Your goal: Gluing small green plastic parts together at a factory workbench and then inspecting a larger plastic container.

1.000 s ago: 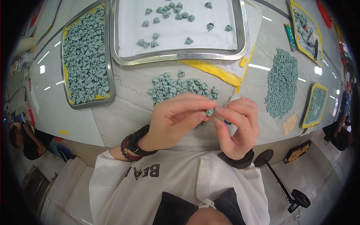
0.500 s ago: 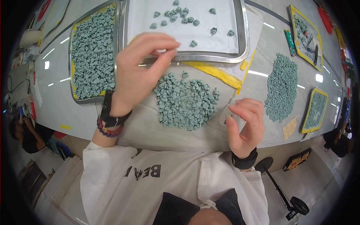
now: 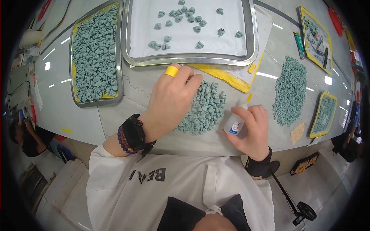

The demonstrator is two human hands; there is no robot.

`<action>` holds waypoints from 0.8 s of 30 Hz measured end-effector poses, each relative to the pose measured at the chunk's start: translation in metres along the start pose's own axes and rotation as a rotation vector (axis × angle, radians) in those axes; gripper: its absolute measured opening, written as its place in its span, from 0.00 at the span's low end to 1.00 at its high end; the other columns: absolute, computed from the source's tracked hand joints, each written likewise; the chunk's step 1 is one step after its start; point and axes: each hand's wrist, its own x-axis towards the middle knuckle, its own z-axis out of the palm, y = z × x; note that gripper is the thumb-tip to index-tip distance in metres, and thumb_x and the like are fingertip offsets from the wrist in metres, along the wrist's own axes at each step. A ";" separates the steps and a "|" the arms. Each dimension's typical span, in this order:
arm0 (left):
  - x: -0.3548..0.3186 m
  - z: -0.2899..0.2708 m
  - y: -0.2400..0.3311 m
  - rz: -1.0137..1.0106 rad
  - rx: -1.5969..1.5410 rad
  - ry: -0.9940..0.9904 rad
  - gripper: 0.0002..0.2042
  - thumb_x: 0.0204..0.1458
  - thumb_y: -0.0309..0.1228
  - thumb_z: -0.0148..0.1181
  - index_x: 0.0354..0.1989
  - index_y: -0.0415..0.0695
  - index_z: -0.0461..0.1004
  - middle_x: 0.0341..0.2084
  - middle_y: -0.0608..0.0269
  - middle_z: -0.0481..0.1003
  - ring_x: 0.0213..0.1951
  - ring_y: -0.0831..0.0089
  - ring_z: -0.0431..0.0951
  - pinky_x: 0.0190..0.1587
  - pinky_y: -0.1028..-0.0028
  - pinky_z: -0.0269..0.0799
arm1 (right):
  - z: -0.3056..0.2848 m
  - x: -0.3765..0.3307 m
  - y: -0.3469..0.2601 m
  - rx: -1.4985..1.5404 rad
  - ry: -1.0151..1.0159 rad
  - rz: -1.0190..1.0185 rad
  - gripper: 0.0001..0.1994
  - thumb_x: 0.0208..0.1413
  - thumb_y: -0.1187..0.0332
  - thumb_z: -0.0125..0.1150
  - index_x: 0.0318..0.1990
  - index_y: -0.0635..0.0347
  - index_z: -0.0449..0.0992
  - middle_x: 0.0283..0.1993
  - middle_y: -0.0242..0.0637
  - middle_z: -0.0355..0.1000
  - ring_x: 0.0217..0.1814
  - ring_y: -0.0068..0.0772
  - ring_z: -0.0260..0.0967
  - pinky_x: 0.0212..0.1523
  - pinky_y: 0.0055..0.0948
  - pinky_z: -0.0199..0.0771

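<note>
Beside grey-green pieces (image 3: pixel 207 112) on the surface (image 3: pixel 133 106), the right hand (image 3: pixel 254 130) clasps a squeeze bottle (image 3: pixel 234 125), probably light, pliable, best gripped mid-body; the left hand (image 3: pixel 170 97), apart, covers some pieces, fingertips' hold unclear.

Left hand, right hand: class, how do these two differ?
The left hand is over part of the pile of pieces; the right hand holds a bottle. The left has a yellow band on a finger; the right shows none. The left wrist wears a beaded bracelet; the right wrist, only a black band. Both are ungloved.
</note>
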 end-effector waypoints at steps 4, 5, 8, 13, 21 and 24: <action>0.001 -0.006 0.003 -0.060 -0.029 0.026 0.14 0.40 0.16 0.56 0.39 0.37 0.74 0.34 0.56 0.69 0.35 0.54 0.73 0.37 0.63 0.71 | -0.004 -0.003 -0.002 0.192 0.069 -0.003 0.32 0.29 0.70 0.77 0.48 0.54 0.68 0.34 0.37 0.62 0.36 0.37 0.59 0.37 0.34 0.59; 0.000 -0.007 0.004 -0.092 -0.040 0.025 0.14 0.40 0.15 0.56 0.39 0.37 0.74 0.35 0.56 0.69 0.35 0.55 0.73 0.37 0.63 0.71 | -0.003 -0.003 -0.004 0.240 0.103 -0.008 0.33 0.30 0.71 0.77 0.48 0.54 0.65 0.34 0.37 0.63 0.37 0.37 0.59 0.37 0.34 0.59; -0.002 -0.003 -0.002 -0.063 -0.040 0.069 0.15 0.40 0.15 0.56 0.39 0.37 0.74 0.35 0.56 0.69 0.35 0.56 0.73 0.36 0.64 0.71 | 0.012 -0.002 -0.007 0.344 0.231 -0.040 0.31 0.31 0.74 0.77 0.46 0.53 0.65 0.32 0.37 0.62 0.33 0.38 0.59 0.33 0.34 0.58; -0.009 -0.003 -0.003 -0.062 -0.043 0.031 0.14 0.39 0.15 0.57 0.38 0.37 0.74 0.34 0.57 0.70 0.36 0.57 0.72 0.36 0.64 0.70 | 0.018 -0.006 -0.015 0.382 0.271 -0.093 0.28 0.41 0.71 0.76 0.46 0.52 0.61 0.31 0.42 0.63 0.33 0.36 0.61 0.34 0.33 0.63; -0.008 -0.019 0.009 -0.039 -0.086 0.099 0.13 0.43 0.13 0.58 0.38 0.39 0.77 0.31 0.59 0.71 0.34 0.62 0.73 0.34 0.69 0.69 | 0.012 -0.004 -0.016 0.464 0.350 -0.173 0.25 0.52 0.56 0.68 0.49 0.53 0.59 0.31 0.41 0.64 0.31 0.37 0.63 0.32 0.33 0.66; -0.014 -0.033 0.027 -0.141 -0.512 -0.007 0.14 0.47 0.12 0.57 0.42 0.38 0.78 0.35 0.59 0.71 0.37 0.70 0.74 0.35 0.72 0.72 | 0.022 -0.001 -0.020 0.661 0.530 -0.280 0.29 0.56 0.42 0.57 0.52 0.56 0.59 0.35 0.48 0.70 0.34 0.42 0.68 0.34 0.36 0.71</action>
